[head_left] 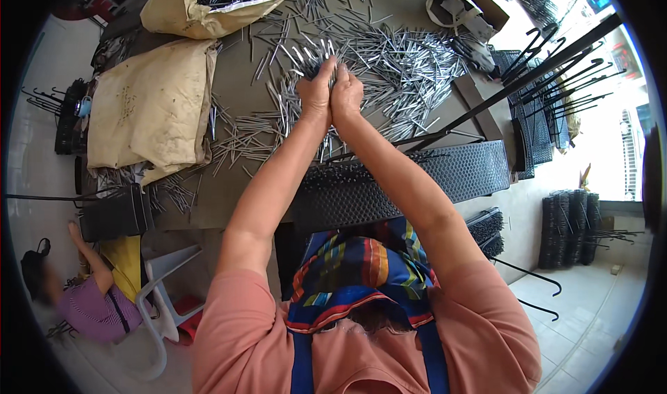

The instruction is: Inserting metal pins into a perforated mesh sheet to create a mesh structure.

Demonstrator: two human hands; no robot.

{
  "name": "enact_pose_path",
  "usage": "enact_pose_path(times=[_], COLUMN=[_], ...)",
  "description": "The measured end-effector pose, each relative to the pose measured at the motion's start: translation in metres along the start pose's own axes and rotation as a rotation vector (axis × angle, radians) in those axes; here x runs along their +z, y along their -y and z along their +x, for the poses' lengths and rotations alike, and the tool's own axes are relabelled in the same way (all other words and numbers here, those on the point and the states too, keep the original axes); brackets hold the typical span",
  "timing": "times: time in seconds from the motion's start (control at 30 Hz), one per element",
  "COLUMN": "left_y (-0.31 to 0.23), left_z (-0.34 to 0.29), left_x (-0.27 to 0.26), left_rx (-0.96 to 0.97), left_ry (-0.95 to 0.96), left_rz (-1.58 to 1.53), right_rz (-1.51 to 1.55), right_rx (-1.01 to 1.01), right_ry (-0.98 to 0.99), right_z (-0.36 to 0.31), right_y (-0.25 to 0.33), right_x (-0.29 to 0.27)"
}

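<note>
Both arms reach forward over the worktable, and the hands press together around a bunch of thin metal rods (pixel 304 59). My left hand (pixel 315 94) is closed on the bunch from the left, its thumb up against the other hand. Around the right side curls my right hand (pixel 347 94), also closed. Rod ends stick out past the fingers, bright at the tips. A wide heap of loose silvery rods (pixel 410 64) spreads right of the hands, with more scattered left and beyond. Below my forearms stands a black honeycomb-patterned panel (pixel 445 178) holding rows of dark pins.
A tan sack (pixel 153 105) lies left; an open sack (pixel 177 8) of rods sits beyond it. A long black bar (pixel 542 74) crosses the right side. Hooked black racks (pixel 570 227) stand at right. Lower left are a white plastic chair (pixel 156 304) and a person in purple (pixel 97 307).
</note>
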State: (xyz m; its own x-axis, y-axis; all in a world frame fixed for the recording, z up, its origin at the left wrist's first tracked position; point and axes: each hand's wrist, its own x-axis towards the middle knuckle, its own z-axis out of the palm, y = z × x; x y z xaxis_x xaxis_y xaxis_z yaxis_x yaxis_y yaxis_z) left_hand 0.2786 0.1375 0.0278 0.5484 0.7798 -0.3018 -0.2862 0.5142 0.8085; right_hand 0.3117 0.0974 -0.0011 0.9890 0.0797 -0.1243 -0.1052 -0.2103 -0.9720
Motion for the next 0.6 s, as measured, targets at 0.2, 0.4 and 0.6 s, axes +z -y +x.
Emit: enact_pose_path(times=[0.2, 0.4, 0.6], left_y=[0.023, -0.024, -0.087], left_z=[0.012, 0.072, 0.059], left_x=[0.013, -0.068, -0.155], left_rx=[-0.063, -0.048, -0.138], left_ry=[0.117, 0.038, 0.055], left_rz=[0.013, 0.022, 0.044], right_rz=[-0.001, -0.391, -0.961], right_rx=[0.000, -0.200, -0.783], right_ry=[0.084, 0.455, 0.962], right_z=[0.039, 0.017, -0.049], right_y=[-0.037, -0.025, -0.009], right_x=[-0.002, -0.007, 0.022])
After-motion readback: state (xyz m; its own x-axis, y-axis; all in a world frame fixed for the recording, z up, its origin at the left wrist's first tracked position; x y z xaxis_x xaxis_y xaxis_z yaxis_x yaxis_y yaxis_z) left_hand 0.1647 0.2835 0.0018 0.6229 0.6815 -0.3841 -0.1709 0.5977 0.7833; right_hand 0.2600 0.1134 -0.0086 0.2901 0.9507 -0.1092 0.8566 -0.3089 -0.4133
